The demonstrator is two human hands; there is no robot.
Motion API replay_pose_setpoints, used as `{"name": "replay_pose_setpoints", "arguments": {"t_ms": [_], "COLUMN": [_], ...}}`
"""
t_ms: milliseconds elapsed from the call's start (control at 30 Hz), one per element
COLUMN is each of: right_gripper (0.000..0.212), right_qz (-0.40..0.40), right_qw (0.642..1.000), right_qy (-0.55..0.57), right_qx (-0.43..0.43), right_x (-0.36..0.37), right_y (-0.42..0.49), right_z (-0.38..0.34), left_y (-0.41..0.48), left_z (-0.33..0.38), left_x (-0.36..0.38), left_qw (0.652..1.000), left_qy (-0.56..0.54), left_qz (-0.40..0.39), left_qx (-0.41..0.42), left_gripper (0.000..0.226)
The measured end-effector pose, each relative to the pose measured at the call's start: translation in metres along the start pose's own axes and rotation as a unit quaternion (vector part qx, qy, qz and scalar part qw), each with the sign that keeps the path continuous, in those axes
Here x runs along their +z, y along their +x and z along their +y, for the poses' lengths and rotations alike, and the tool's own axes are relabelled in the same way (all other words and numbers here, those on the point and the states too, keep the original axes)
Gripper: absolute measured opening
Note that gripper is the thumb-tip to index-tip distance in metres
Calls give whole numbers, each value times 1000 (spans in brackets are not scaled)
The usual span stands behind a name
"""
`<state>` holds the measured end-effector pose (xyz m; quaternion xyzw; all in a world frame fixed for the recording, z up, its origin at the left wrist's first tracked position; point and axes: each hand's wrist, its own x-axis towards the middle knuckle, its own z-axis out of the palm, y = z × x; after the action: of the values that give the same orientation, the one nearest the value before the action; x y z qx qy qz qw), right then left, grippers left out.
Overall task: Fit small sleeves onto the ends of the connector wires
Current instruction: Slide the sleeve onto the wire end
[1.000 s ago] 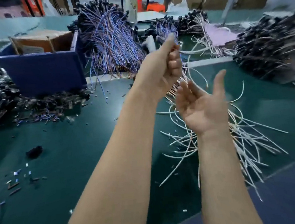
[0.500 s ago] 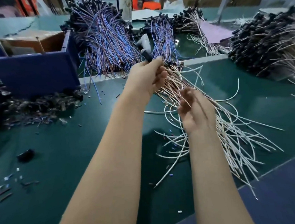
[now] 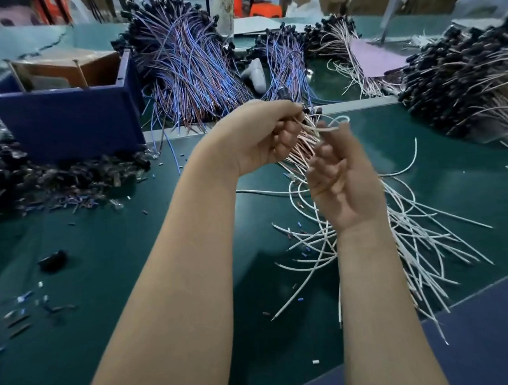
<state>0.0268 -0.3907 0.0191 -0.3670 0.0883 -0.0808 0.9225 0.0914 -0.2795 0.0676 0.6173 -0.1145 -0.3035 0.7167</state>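
Connector wires [image 3: 299, 150]: pale bundle, fanning from the left hand [image 3: 260, 137] down onto the desk [image 3: 130, 262].
Left hand: clenched round the bundle near its connectors.
Right hand [image 3: 343, 182]: thumb and forefinger pinch one white wire end [image 3: 330, 129].
Doing it well: likely hold that end short and steady, then push the sleeve on squarely.

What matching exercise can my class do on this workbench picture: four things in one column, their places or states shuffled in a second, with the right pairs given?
Things
1. blue bin
2. loose white wires
3. left hand
4. pink sheet

Places or states
A. grips a bundle of connector wires
B. lies at the back right
C. stands at the back left with a brown box inside
D. spread on the green mat, near right

Pairs: 1-C, 2-D, 3-A, 4-B
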Motion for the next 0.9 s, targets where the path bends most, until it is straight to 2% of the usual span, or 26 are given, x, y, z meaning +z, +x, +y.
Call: {"name": "replay_pose_setpoints", "arguments": {"t_ms": [67, 100, 200, 267, 300, 367, 433, 500, 567, 700, 800, 833, 867, 900], "right_gripper": [29, 29, 22, 23, 24, 24, 25, 26, 31, 15, 20, 21, 20, 20], "right_qz": [-50, -76, -120, -90, -49, 66, 160, 197, 220, 237, 217, 216, 216, 214], "right_qw": [995, 990, 968, 949, 947, 960, 979, 975, 972, 971, 965, 952, 924, 871], "right_qy": [65, 61, -28, -67, -75, -68, 14, 98, 88, -31, -144, -208, -303, -424], "right_qx": [-64, -97, -220, -294, -309, -263, -122, -18, 2, -28, -42, -63, -91, -121], "right_x": [5, 8, 16, 20, 20, 14, 7, -4, -9, -5, -2, -2, -2, -4], "right_y": [-6, -10, -20, -21, -18, -6, 7, 19, 26, 31, 26, 24, 24, 26], "right_z": [-8, -13, -22, -23, -21, -10, 3, 12, 16, 14, 21, 25, 28, 31], "left_y": [-2, -3, -2, 2, 4, 10, 19, 29, 34, 37, 32, 29, 26, 22], "left_z": [1, 2, 6, 7, 6, 0, -14, -33, -48, -58, -54, -52, -50, -49], "left_x": [-1, -2, -3, -2, 0, 3, 8, 14, 21, 19, 14, 11, 8, 3], "left_qw": [999, 998, 990, 977, 969, 955, 960, 973, 980, 978, 975, 975, 973, 970], "left_qy": [-24, -45, -138, -206, -238, -274, -247, -183, -136, -138, -152, -155, -160, -165], "left_qz": [-24, -33, -35, 4, 32, 85, 120, 137, 138, 144, 155, 159, 166, 176], "left_qx": [-6, -3, 21, 46, 59, 74, 52, -3, -39, -55, -37, -29, -22, -16], "left_gripper": [29, 28, 27, 25, 23, 18, 18, 32, 34, 17, 11, 11, 11, 12]}}
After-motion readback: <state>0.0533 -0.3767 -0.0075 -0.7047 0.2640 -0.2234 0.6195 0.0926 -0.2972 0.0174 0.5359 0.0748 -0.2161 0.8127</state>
